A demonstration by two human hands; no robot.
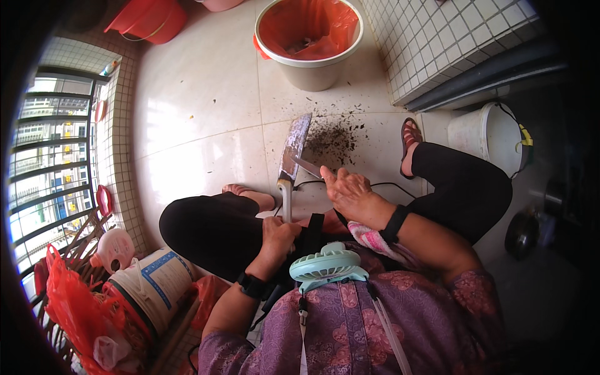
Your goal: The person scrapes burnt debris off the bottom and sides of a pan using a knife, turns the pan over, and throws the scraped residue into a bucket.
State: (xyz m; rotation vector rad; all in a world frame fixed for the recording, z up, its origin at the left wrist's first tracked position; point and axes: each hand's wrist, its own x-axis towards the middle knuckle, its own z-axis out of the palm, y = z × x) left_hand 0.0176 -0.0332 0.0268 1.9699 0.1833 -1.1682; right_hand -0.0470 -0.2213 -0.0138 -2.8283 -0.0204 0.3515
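Note:
My left hand [276, 239] is closed round the pale handle of a large curved blade [294, 143], whose face is worn and covered with brown and whitish patches. A knife [309, 167] is in my right hand [349, 192], with the index finger stretched along it and its tip against or just over the face of the large blade. Dark flakes [330, 140] lie scattered on the tiled floor just right of the large blade. A light green portable fan [326, 265] hangs on a strap at my chest.
A bin [311, 75] lined with a red bag stands ahead. A red bucket [157, 23] is at the upper left, a white bucket [473, 133] beyond my right knee. Lower left are a tipped white pail [164, 286], a pink jug [115, 248] and red plastic bags [70, 300]. A dark cable [393, 185] crosses the floor.

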